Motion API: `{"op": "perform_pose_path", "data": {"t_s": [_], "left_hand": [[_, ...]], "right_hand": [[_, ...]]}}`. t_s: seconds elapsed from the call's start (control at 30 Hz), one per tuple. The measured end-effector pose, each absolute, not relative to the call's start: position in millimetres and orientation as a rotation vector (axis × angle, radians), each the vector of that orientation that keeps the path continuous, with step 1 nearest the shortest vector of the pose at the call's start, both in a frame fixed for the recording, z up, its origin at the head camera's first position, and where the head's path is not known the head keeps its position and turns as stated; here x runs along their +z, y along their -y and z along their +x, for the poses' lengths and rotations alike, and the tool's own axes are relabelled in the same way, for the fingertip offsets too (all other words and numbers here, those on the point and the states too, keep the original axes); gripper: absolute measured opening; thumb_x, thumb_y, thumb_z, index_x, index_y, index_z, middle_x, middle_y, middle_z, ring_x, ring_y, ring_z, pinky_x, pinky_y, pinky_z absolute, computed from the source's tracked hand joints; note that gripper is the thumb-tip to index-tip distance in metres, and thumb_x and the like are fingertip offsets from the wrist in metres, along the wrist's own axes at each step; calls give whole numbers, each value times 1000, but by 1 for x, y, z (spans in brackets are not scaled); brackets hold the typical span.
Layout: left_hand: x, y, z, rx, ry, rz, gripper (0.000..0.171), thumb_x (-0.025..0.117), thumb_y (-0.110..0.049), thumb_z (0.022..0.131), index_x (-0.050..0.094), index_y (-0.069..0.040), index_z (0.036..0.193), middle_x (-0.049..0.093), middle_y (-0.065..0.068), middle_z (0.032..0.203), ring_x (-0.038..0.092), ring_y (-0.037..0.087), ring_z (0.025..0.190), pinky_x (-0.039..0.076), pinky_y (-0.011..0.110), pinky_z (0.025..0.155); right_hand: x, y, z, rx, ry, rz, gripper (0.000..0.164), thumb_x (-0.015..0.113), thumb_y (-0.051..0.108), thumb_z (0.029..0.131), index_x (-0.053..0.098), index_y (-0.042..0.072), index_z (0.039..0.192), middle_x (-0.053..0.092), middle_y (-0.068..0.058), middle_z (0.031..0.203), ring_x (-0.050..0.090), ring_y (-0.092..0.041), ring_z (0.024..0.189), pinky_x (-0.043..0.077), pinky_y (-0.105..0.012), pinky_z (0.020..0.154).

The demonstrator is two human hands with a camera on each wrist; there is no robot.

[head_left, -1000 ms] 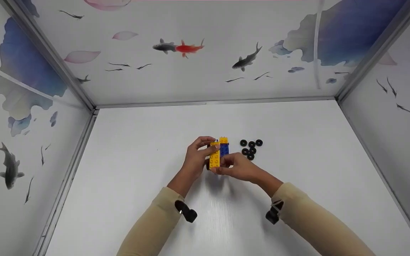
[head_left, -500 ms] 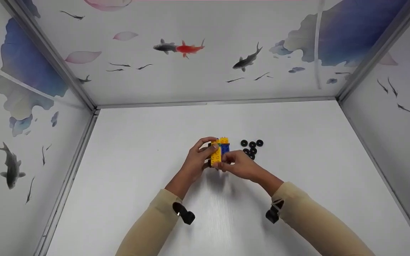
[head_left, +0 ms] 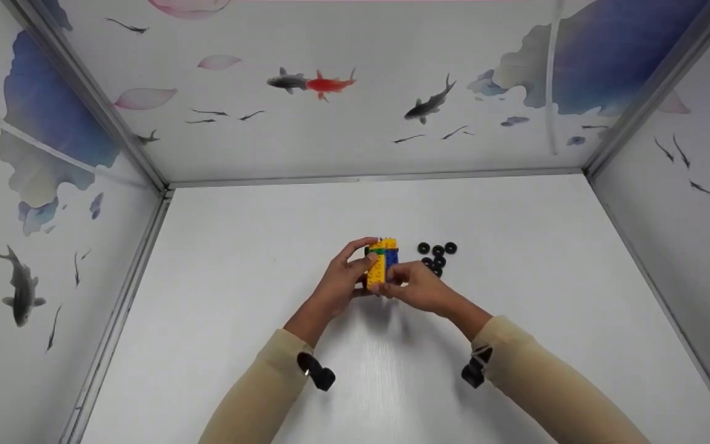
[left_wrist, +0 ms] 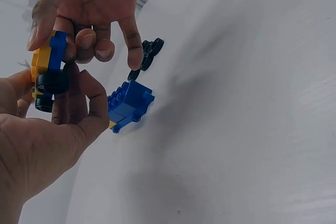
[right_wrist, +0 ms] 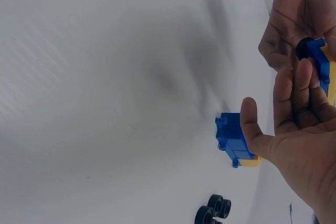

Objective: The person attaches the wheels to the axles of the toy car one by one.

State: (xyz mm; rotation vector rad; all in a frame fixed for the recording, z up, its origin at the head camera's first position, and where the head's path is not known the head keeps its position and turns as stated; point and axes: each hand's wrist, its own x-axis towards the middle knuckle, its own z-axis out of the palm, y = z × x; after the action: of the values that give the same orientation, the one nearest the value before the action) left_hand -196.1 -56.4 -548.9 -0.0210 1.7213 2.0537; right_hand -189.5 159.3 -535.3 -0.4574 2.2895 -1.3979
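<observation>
A toy car of building bricks (head_left: 377, 271), yellow on top with a green strip at its far end, is held up over the table between both hands. Its blue base (left_wrist: 56, 51) and black wheels (left_wrist: 52, 81) show in the left wrist view. My left hand (head_left: 334, 280) grips its left side, thumb on top and fingers round the wheels. With thumb and fingers, my right hand (head_left: 421, 287) pinches the near end. Beyond the car, a second blue brick build (left_wrist: 130, 100) with a yellow part stands on the table, partly hidden by the right hand in the head view.
Several loose black wheels (head_left: 439, 250) lie in a cluster on the white table (head_left: 256, 246), right of the blue build. Printed panels with fish (head_left: 426, 108) enclose the table at the back and both sides.
My left hand and the car have shifted slightly right and away from me, and the green strip has come into view from under the left thumb. My right hand keeps its pinch, nearly in place.
</observation>
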Motion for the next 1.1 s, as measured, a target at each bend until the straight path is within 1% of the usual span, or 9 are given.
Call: {"op": "perform_pose_path", "data": {"t_s": [0.23, 0.33, 0.47, 0.7, 0.93, 1.03, 1.1], "left_hand": [[-552, 56, -196, 2055, -1734, -7, 42, 65, -40, 112, 60, -41, 153, 64, 22, 156, 73, 29, 115, 68, 39, 91], [-553, 55, -196, 2060, -1741, -12, 40, 66, -41, 112, 62, -39, 151, 66, 20, 154, 74, 30, 117, 68, 40, 91], [-553, 55, -195, 2055, -1759, -32, 38, 67, -41, 111, 65, -35, 149, 69, 14, 149, 74, 30, 119, 68, 41, 93], [-550, 56, -193, 2035, -1772, -4, 47, 69, -38, 111, 62, -28, 156, 72, 11, 146, 73, 30, 120, 67, 41, 96], [-550, 58, -192, 2040, -1719, 7, 50, 77, -29, 107, 62, -29, 155, 70, 13, 145, 71, 28, 121, 65, 38, 96], [-549, 59, -192, 2039, -1708, 20, 53, 79, -26, 105, 61, -29, 155, 67, 13, 149, 70, 28, 125, 65, 39, 97], [-549, 60, -192, 2036, -1705, 26, 56, 80, -25, 104, 60, -29, 156, 65, 14, 152, 69, 28, 127, 65, 39, 99]], "right_hand": [[-538, -159, -190, -1389, -2300, -451, 26, 78, 34, 105, 76, 9, 97, 76, -3, 97, 62, -18, 90, 51, -29, 75], [-538, -159, -190, -1392, -2297, -448, 27, 78, 35, 105, 76, 10, 97, 76, -3, 98, 62, -18, 90, 50, -28, 75], [-539, -159, -190, -1395, -2294, -455, 28, 77, 36, 106, 75, 10, 97, 76, -2, 97, 63, -17, 89, 51, -30, 76], [-539, -162, -189, -1408, -2288, -460, 25, 77, 32, 106, 74, 9, 96, 76, -4, 98, 63, -17, 90, 52, -31, 79], [-541, -164, -190, -1398, -2300, -434, 27, 78, 35, 105, 74, 10, 96, 74, -3, 99, 63, -19, 92, 51, -33, 80], [-541, -164, -190, -1397, -2304, -431, 29, 78, 38, 105, 74, 11, 96, 74, -3, 99, 63, -19, 93, 52, -33, 80], [-541, -165, -190, -1395, -2301, -422, 30, 79, 41, 104, 76, 12, 99, 75, -2, 102, 63, -20, 95, 53, -32, 81]]}}
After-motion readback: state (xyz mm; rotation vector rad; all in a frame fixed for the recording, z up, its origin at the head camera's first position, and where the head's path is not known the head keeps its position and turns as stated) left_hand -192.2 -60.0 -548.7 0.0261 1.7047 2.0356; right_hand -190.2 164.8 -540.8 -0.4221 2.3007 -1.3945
